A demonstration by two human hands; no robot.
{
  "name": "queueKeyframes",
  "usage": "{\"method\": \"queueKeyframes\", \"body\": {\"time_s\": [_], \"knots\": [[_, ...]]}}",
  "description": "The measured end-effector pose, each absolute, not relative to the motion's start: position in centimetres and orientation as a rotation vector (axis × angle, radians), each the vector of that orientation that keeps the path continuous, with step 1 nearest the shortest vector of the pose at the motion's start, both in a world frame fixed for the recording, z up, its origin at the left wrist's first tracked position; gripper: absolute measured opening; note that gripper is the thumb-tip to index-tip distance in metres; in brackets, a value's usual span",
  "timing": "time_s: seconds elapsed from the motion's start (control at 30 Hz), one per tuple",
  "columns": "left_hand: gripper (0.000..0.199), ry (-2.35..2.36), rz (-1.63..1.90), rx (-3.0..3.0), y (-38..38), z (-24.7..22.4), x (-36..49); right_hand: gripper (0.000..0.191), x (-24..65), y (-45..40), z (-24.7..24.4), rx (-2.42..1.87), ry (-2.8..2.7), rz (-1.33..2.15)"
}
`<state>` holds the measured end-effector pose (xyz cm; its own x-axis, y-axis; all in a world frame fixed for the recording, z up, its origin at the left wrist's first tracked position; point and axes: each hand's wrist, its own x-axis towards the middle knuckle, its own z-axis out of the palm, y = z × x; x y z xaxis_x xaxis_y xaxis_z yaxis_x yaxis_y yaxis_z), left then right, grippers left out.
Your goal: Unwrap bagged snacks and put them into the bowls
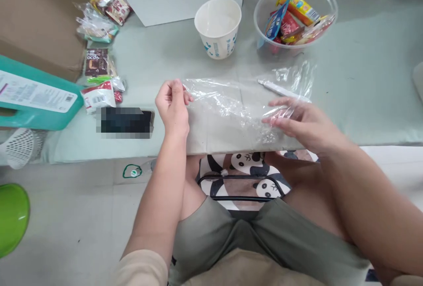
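Observation:
A clear, crinkled plastic bag (224, 105) is stretched over the front part of the table. My left hand (173, 101) pinches its upper left corner between thumb and fingers. At the bag's right end, my right hand (297, 118) has its fingers stretched out and apart, resting on or against the film; the fingertips are slightly blurred. Just beyond those fingers lies a slim white strip-like object (280, 90), partly under clear film, its kind unclear. Behind the bag stands a white paper cup (218, 30) with blue print.
A clear plastic bowl (261, 35) of wrapped snacks stands at the back right. Several snack packets (99, 63) line the left side, near a dark, pixelated phone-like object (125, 120) and a teal bottle (71, 101). A cardboard box (42, 17) stands behind them. The table's front edge (231, 150) is above my lap.

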<state>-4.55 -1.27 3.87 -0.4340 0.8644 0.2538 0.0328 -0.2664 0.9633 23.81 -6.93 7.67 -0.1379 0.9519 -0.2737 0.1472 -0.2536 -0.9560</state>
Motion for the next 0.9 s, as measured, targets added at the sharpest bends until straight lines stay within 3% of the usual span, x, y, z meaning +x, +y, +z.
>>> {"method": "queueKeyframes", "body": {"time_s": [0.1,0.23,0.4,0.57,0.7,0.9], "knots": [[0.048,1.443,1.782,1.05,-1.0,4.0,-4.6,0.037,23.8,-7.1,7.5,-1.394,-1.4,1.579],[0.048,1.521,1.751,0.955,-0.7,4.2,-4.8,0.042,23.7,-6.7,6.7,-1.451,-1.132,1.398],[0.047,1.556,1.683,1.003,-0.6,4.2,-4.9,0.028,23.7,-5.9,7.0,-1.622,-0.904,1.236],[0.034,1.552,1.53,1.098,-0.6,4.4,-5.4,0.016,23.9,-4.1,7.7,-1.77,-0.792,1.298],[0.029,1.505,1.572,1.113,-0.6,5.0,-5.7,0.014,23.5,-2.9,8.6,-1.524,-0.737,1.251],[0.037,1.311,1.809,1.154,-1.3,6.1,-5.2,0.014,22.5,-4.3,10.0,-0.898,-0.913,0.932]]}}
